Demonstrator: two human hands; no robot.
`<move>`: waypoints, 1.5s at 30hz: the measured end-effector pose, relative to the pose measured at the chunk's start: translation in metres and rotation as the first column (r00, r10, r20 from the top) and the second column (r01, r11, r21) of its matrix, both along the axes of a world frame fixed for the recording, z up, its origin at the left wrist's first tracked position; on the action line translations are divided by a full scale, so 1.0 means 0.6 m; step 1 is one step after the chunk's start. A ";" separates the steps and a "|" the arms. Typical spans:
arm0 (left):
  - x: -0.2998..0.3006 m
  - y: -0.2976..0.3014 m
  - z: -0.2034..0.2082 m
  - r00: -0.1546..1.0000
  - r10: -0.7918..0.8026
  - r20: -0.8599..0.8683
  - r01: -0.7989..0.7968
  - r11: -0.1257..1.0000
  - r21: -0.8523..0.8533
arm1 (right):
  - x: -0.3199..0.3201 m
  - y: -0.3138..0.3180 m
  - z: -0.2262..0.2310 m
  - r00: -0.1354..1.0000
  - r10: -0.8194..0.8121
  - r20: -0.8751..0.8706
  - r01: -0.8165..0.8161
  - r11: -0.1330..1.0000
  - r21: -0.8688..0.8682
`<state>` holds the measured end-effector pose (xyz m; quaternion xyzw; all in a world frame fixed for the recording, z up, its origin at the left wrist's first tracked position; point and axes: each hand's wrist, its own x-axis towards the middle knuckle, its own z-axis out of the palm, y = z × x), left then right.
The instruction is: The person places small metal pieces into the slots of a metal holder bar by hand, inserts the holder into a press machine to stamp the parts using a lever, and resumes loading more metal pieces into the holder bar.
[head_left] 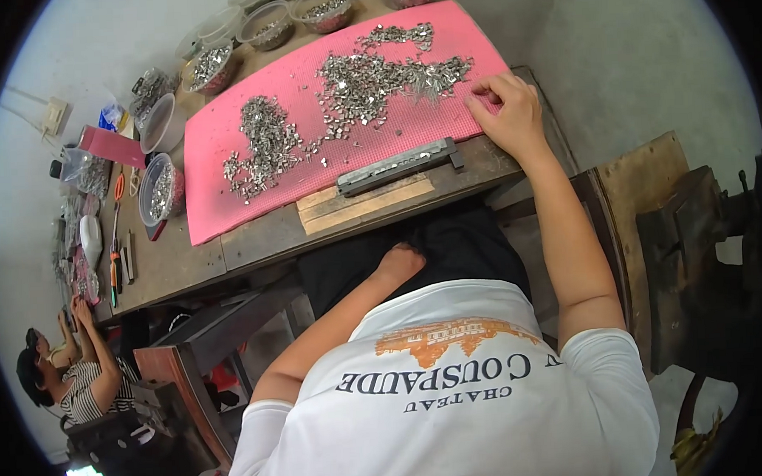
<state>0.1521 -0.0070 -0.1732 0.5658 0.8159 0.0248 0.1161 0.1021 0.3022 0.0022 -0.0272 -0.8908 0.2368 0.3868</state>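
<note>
My right hand rests on the right end of a pink mat, its fingertips touching small metal pieces at the edge of a large heap. Whether the fingers pinch a piece I cannot tell. A second heap of the same silvery pieces lies further left on the mat. My left hand is curled on my lap below the table edge and holds nothing that I can see. A long dark metal bar filled with pieces lies on the mat's near edge, above a wooden block.
Several clear bowls of metal pieces ring the mat's left and far sides. Scissors and hand tools lie on the wooden table's left end. Another person sits at lower left. A dark metal machine stands on my right.
</note>
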 end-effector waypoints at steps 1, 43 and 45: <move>0.003 0.007 0.000 1.000 -0.015 -0.021 0.016 1.000 0.026 | 0.001 0.001 0.000 1.000 0.012 0.004 -0.012 1.000 -0.005; -0.197 -0.239 0.395 0.561 0.820 -0.110 -0.649 0.519 0.557 | 0.003 -0.004 0.043 0.987 0.026 0.156 -0.032 0.999 0.036; -0.202 -0.236 0.392 0.591 0.788 -0.174 -0.604 0.575 0.552 | 0.005 -0.003 0.040 0.988 0.024 0.156 -0.028 0.999 0.024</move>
